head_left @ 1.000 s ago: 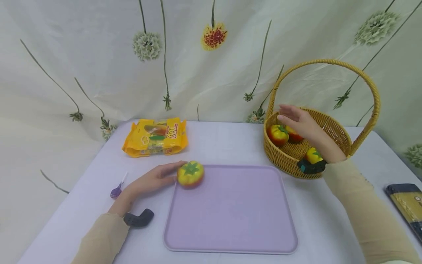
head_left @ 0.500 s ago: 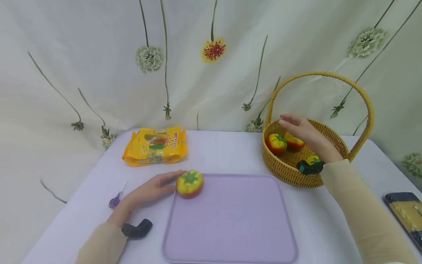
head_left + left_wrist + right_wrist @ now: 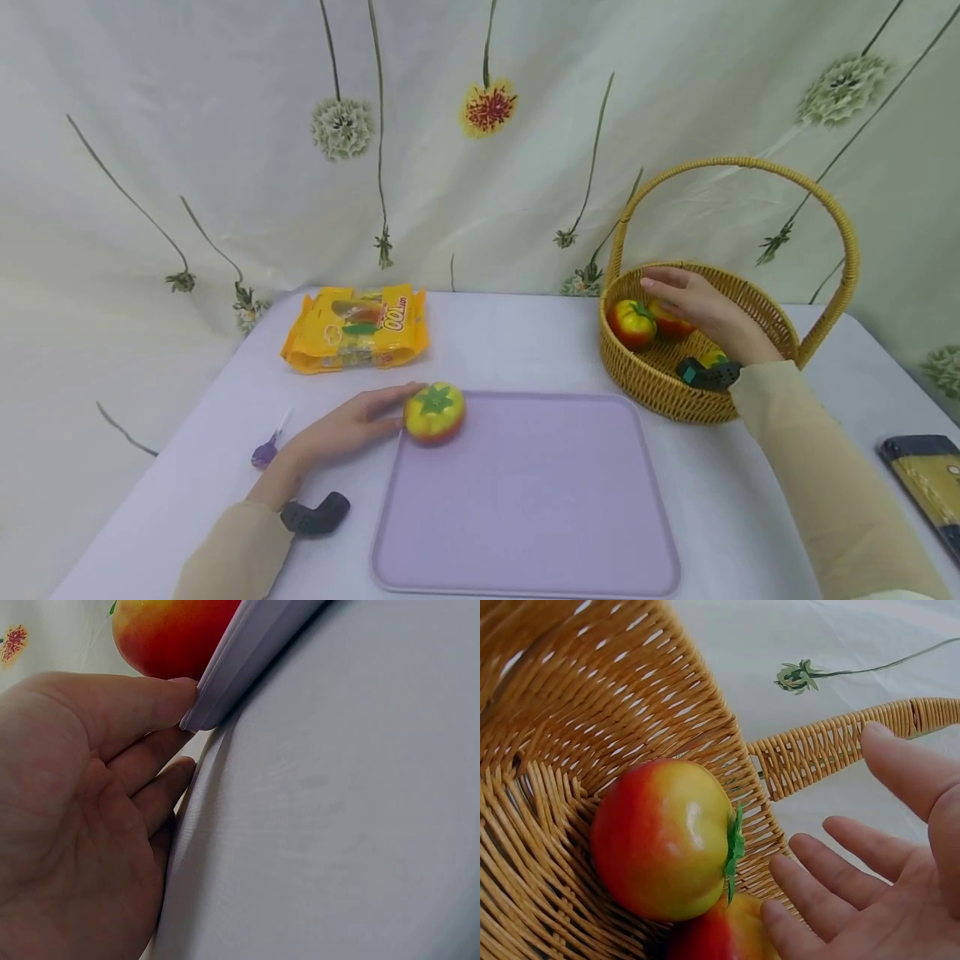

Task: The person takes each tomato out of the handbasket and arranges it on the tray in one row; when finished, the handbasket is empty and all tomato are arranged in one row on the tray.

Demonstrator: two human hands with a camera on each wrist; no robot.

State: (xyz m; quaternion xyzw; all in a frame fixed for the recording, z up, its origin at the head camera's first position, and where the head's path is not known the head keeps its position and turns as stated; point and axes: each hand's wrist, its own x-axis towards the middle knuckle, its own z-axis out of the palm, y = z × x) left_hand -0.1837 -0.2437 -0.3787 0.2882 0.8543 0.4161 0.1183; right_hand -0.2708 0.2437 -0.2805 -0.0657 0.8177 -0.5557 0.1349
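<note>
A red-and-yellow, tomato-like fruit (image 3: 435, 412) with a green leafy top sits on the far left corner of a lavender tray (image 3: 525, 492). Beside it lies my left hand (image 3: 352, 427), fingers loosely extended. The left wrist view has its thumb tip against the tray's rim (image 3: 225, 682), just below the fruit (image 3: 169, 634). Over the wicker basket (image 3: 652, 392) hovers my right hand (image 3: 697, 302), its fingers spread and holding nothing. Similar fruits lie inside, one (image 3: 632, 325) at the left, another (image 3: 670, 321) partly under the hand. A third (image 3: 714, 358) is mostly hidden by the wrist device.
The basket's tall handle (image 3: 738, 162) arches above my right hand. A yellow snack bag (image 3: 356, 329) lies at the back left, and a purple lollipop (image 3: 266, 450) beside my left forearm. A dark-and-yellow flat packet (image 3: 926, 479) is at the right edge.
The head view has shifted slightly. My right hand has sunk a little lower over the basket's fruits. The left hand and the fruit by it stay where they were.
</note>
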